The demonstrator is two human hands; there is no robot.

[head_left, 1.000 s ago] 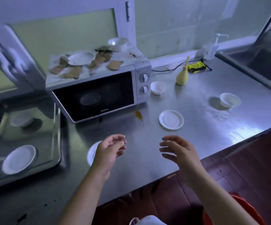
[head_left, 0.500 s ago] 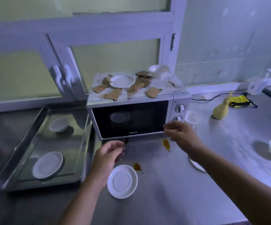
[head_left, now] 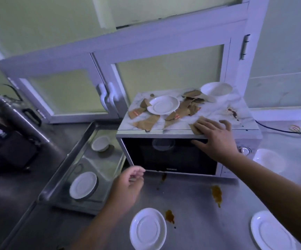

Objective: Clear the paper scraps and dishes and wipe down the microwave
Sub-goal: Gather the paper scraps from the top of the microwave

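Note:
A white microwave (head_left: pixel 171 156) stands on the steel counter. Its top carries several brown paper scraps (head_left: pixel 149 121), a white saucer (head_left: pixel 163 105), a white bowl (head_left: pixel 216 88) and a dark stain at the right. My right hand (head_left: pixel 216 139) lies over the top's front edge, fingers spread on one brown scrap (head_left: pixel 194 127), thumb against the door's upper rim. My left hand (head_left: pixel 128 184) hovers in front of the door's lower left corner, fingers loosely curled, holding nothing. Two white saucers (head_left: pixel 147 229) (head_left: pixel 272 231) sit on the counter near me.
A steel tray (head_left: pixel 55 183) left of the microwave holds a saucer (head_left: pixel 83 184) and a small bowl (head_left: pixel 100 143). Orange spills (head_left: pixel 216 193) mark the counter. Another white bowl (head_left: pixel 269 159) sits right of the microwave. A dark appliance and kettle stand far left. A cable runs behind at right.
The view has moved closer to the microwave. My right hand rose from the door's lower right corner onto the top's front edge. My left hand stayed low in front of the door.

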